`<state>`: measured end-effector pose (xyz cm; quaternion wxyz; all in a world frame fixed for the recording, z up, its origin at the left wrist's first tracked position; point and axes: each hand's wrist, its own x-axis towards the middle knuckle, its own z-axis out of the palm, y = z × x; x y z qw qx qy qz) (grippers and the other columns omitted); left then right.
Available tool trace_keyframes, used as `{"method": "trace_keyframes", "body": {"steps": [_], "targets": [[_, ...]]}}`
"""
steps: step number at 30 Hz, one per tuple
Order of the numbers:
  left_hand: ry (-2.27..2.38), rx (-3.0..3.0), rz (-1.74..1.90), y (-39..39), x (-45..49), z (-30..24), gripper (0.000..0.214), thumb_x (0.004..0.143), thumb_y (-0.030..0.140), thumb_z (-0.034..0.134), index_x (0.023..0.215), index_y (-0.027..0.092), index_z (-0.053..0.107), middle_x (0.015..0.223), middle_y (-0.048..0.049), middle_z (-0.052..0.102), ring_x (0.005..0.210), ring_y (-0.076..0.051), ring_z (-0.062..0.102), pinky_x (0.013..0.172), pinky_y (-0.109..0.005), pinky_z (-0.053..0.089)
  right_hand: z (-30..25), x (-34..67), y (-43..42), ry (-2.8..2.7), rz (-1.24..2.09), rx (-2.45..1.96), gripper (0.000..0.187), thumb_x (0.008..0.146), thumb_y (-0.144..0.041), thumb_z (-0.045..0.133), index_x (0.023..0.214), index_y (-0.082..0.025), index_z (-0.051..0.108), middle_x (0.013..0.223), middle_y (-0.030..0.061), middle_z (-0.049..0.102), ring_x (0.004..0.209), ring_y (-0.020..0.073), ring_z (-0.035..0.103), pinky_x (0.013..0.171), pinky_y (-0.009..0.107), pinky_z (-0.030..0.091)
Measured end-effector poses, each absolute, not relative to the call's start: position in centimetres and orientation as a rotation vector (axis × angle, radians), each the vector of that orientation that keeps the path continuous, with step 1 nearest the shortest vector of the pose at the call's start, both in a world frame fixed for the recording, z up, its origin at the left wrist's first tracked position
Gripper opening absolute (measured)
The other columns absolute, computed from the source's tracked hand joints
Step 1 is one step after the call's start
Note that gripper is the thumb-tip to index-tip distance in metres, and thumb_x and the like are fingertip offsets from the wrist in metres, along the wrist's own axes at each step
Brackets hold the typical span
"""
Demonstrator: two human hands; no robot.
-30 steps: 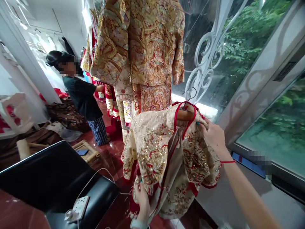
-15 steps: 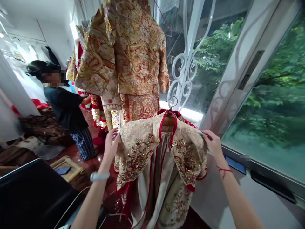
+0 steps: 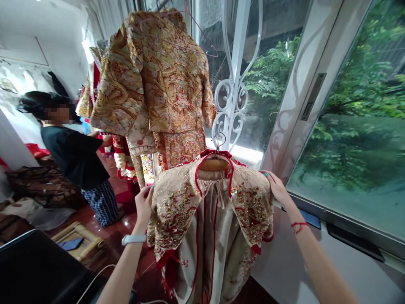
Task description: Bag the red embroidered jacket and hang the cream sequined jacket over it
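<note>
An embroidered cream jacket [image 3: 177, 190] with red trim and gold beading hangs on a wooden hanger [image 3: 211, 165] in front of me. Its front falls open, showing pale lining, and thin ties hang in a bow at the neck. My left hand [image 3: 144, 204] is closed on the jacket's left shoulder edge, thumb in front. At the opposite shoulder, my right hand [image 3: 275, 188] pinches the cloth; its fingers are partly hidden behind the fabric.
Behind hangs a gold-and-red brocade outfit [image 3: 177, 84]. A white scrolled metal bar [image 3: 232, 84] stands by the window [image 3: 354, 139]. To the left are a person [image 3: 74, 152] in dark clothes, a bamboo stool [image 3: 91, 242] and a black surface [image 3: 34, 270]. Two flat dark objects lie along the sill.
The jacket's neckline has spread wider, baring more of the hanger and the ties. Both hands stay at the shoulders, and the right fingers now reach further behind the cloth. The view has shifted slightly.
</note>
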<state>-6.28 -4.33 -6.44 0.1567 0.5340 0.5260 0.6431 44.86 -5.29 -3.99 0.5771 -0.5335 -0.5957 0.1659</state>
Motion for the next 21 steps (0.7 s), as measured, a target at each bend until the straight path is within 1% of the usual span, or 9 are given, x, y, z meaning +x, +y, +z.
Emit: {"method": "trace_keyframes", "body": {"steps": [3, 5, 6, 8, 11, 13, 16, 19, 21], "targets": [[1.678, 1.635, 2.008, -7.8, -6.0, -8.7, 0.043, 0.084, 0.053, 0.052, 0.103, 0.016, 0.063, 0.099, -0.008, 0.06, 0.091, -0.023, 0.057, 0.076, -0.033, 0.048, -9.1, 44.5, -10.8, -1.243, 0.158, -1.291, 0.053, 0.084, -0.057, 0.054, 0.122, -0.02, 0.055, 0.118, 0.0121, 0.063, 0.106, 0.0248, 0.06, 0.094, 0.04, 0.047], [1.837, 1.826, 2.141, -11.2, -5.6, -12.4, 0.042, 0.087, 0.047, 0.052, 0.115, 0.017, 0.056, 0.103, -0.0085, 0.056, 0.093, -0.023, 0.056, 0.079, -0.036, 0.049, -14.5, 43.5, -14.4, -1.172, 0.075, -1.418, 0.049, 0.085, -0.054, 0.053, 0.119, -0.019, 0.051, 0.11, 0.0116, 0.061, 0.098, 0.0254, 0.061, 0.087, 0.04, 0.05], [1.877, 1.998, 2.128, -12.8, -5.1, -14.9, 0.044, 0.082, 0.046, 0.06, 0.115, 0.018, 0.054, 0.1, -0.0076, 0.055, 0.09, -0.023, 0.056, 0.076, -0.036, 0.05, -17.3, 42.7, -15.8, -1.216, 0.055, -1.533, 0.048, 0.083, -0.054, 0.055, 0.115, -0.018, 0.051, 0.105, 0.0111, 0.061, 0.094, 0.0265, 0.061, 0.083, 0.04, 0.051], [1.865, 2.441, 1.874, -15.1, -4.0, -20.3, 0.052, 0.073, 0.049, 0.071, 0.111, 0.019, 0.05, 0.097, -0.0078, 0.057, 0.09, -0.026, 0.059, 0.078, -0.04, 0.053, -22.5, 40.9, -17.2, -1.436, 0.04, -1.79, 0.052, 0.076, -0.055, 0.064, 0.109, -0.017, 0.053, 0.103, 0.0128, 0.062, 0.095, 0.0313, 0.061, 0.082, 0.043, 0.051], [2.123, 2.588, 1.629, -15.5, -2.7, -26.6, 0.037, 0.083, 0.04, 0.06, 0.11, 0.018, 0.049, 0.097, -0.0112, 0.062, 0.087, -0.028, 0.065, 0.075, -0.042, 0.056, -27.0, 38.8, -16.5, -1.494, -0.117, -2.111, 0.048, 0.082, -0.047, 0.055, 0.111, -0.009, 0.055, 0.109, 0.0234, 0.063, 0.1, 0.0392, 0.062, 0.079, 0.046, 0.051], [2.265, 2.508, 1.566, -14.7, -2.9, -28.3, 0.031, 0.087, 0.035, 0.052, 0.111, 0.015, 0.05, 0.1, -0.0153, 0.066, 0.085, -0.03, 0.069, 0.072, -0.042, 0.058, -27.7, 38.4, -15.6, -1.522, -0.16, -2.174, 0.047, 0.088, -0.038, 0.045, 0.119, -0.004, 0.054, 0.12, 0.028, 0.061, 0.107, 0.0398, 0.062, 0.083, 0.046, 0.051], [2.167, 2.503, 1.432, -14.5, -4.1, -27.6, 0.033, 0.087, 0.028, 0.047, 0.117, 0.017, 0.052, 0.106, -0.0152, 0.072, 0.089, -0.029, 0.073, 0.072, -0.037, 0.06, -26.8, 38.7, -15.9, -1.564, -0.039, -2.173, 0.045, 0.092, -0.029, 0.034, 0.126, -0.007, 0.054, 0.128, 0.0232, 0.062, 0.107, 0.0332, 0.066, 0.082, 0.04, 0.053], [1.944, 2.487, 1.305, -16.5, -3.3, -25.0, 0.041, 0.081, 0.02, 0.045, 0.12, 0.019, 0.056, 0.101, -0.0105, 0.077, 0.087, -0.026, 0.075, 0.071, -0.033, 0.061, -24.8, 37.7, -18.0, -1.697, 0.147, -2.074, 0.041, 0.089, -0.023, 0.037, 0.121, -0.014, 0.061, 0.121, 0.0166, 0.069, 0.102, 0.027, 0.07, 0.08, 0.034, 0.055], [1.832, 2.391, 1.238, -18.4, -0.5, -23.4, 0.039, 0.081, 0.02, 0.046, 0.117, 0.016, 0.06, 0.096, -0.0127, 0.077, 0.083, -0.028, 0.075, 0.07, -0.034, 0.061, -23.2, 35.6, -19.5, -1.853, 0.214, -1.921, 0.036, 0.085, -0.019, 0.042, 0.111, -0.017, 0.066, 0.113, 0.0143, 0.072, 0.099, 0.0252, 0.071, 0.083, 0.032, 0.055]]}}
